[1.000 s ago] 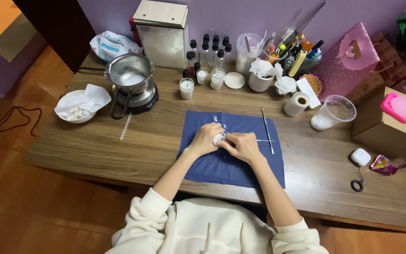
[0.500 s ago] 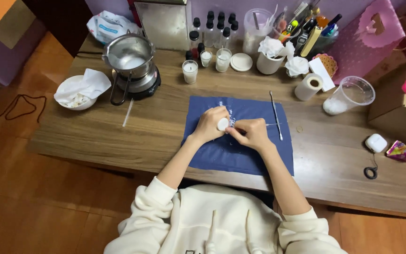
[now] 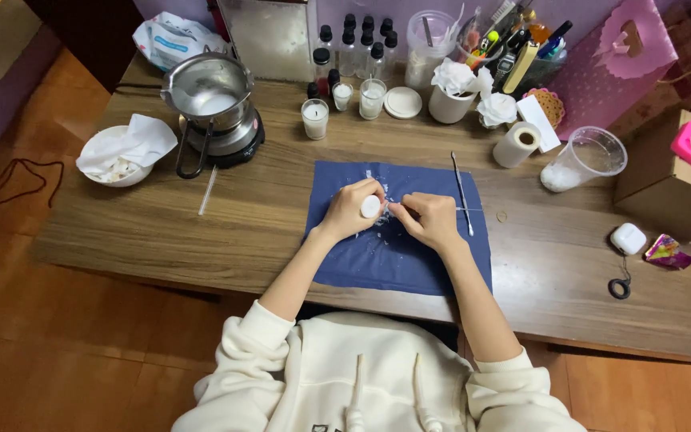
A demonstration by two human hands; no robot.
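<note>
Wooden table [image 3: 161, 232], centre frame: left hand [image 3: 353, 210] grips small round white candle [image 3: 370, 206], right hand [image 3: 429, 220] pinches beside it over dark blue cloth [image 3: 409, 260]; brittle wax could likely crumble

Cream-white hooded sweatshirt [image 3: 377, 376] is worn, fabric thick and soft. Two matching drawstrings [image 3: 355, 392] are seen down the chest, knotted at the ends. Sleeves are pushed up to the elbows, bunched in folds; ribbed cuffs are visible. Forearms, left hand [image 3: 352, 210] and right hand [image 3: 429, 222] are bare. No rings or watch can be made out.
</note>
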